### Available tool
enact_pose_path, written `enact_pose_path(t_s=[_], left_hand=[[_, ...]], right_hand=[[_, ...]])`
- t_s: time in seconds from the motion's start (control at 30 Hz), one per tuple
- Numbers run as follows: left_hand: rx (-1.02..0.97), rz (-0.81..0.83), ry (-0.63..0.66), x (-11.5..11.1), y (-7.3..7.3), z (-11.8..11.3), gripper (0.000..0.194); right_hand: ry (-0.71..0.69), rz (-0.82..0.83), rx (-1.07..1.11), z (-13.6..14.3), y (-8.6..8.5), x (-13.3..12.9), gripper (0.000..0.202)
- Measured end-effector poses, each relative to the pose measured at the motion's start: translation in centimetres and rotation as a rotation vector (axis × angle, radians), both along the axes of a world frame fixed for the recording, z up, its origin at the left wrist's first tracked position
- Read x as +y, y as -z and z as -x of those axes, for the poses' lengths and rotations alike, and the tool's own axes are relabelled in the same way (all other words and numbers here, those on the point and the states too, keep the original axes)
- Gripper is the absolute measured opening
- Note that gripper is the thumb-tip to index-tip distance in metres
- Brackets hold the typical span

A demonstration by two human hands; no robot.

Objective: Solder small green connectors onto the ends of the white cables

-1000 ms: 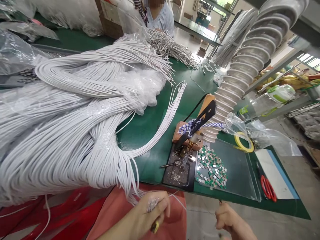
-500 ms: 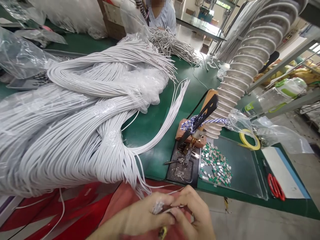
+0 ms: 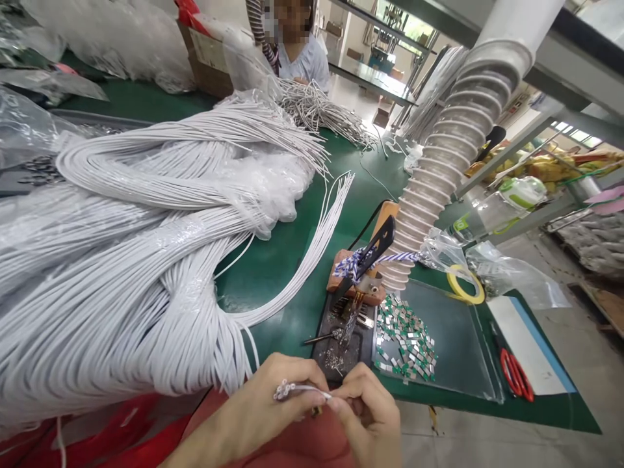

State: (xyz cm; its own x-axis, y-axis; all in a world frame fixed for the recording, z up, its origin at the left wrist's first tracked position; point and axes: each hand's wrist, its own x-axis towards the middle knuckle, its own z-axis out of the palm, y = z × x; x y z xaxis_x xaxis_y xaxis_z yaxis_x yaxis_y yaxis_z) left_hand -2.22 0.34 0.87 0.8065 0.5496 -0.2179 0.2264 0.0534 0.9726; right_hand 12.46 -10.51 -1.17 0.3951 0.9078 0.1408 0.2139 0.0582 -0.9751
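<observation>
Holding white wire point(image 3: 307, 389), silvery bits point(image 3: 334, 359) in black tray point(image 3: 359, 350)

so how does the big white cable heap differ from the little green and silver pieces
The cable heap is made of long white strands; the pieces are short green-and-silver rectangles. The cable heap is bulky and partly wrapped in clear plastic, while the pieces lie loose and spread out. Both are on the green table.

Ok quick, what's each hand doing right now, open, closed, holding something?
Left hand: closed, holding white wires.
Right hand: closed, pinching one wire.
</observation>
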Motion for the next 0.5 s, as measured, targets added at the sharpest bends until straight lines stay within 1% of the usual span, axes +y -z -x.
enact_pose_path(t_s=[0.13, 0.27, 0.4, 0.5], left_hand=[[0.046, -0.016, -0.052, 0.5, 1.1, -0.3, 0.026], [0.037, -0.061, -0.089, 0.4, 1.7, -0.4, 0.027], [-0.063, -0.066, -0.101, 0.4, 1.7, -0.6, 0.019], [-0.142, -0.078, -0.135, 0.5, 1.2, -0.7, 0.016]], right_hand=[[-0.032, -0.004, 0.021, -0.3, 1.0, 0.7, 0.01], [-0.075, 0.027, 0.043, -0.8, 1.1, 0.8, 0.011], [-0.111, 0.013, 0.067, -1.0, 0.8, 0.8, 0.009], [-0.103, 0.052, 0.068, -0.9, 0.4, 0.7, 0.01]])
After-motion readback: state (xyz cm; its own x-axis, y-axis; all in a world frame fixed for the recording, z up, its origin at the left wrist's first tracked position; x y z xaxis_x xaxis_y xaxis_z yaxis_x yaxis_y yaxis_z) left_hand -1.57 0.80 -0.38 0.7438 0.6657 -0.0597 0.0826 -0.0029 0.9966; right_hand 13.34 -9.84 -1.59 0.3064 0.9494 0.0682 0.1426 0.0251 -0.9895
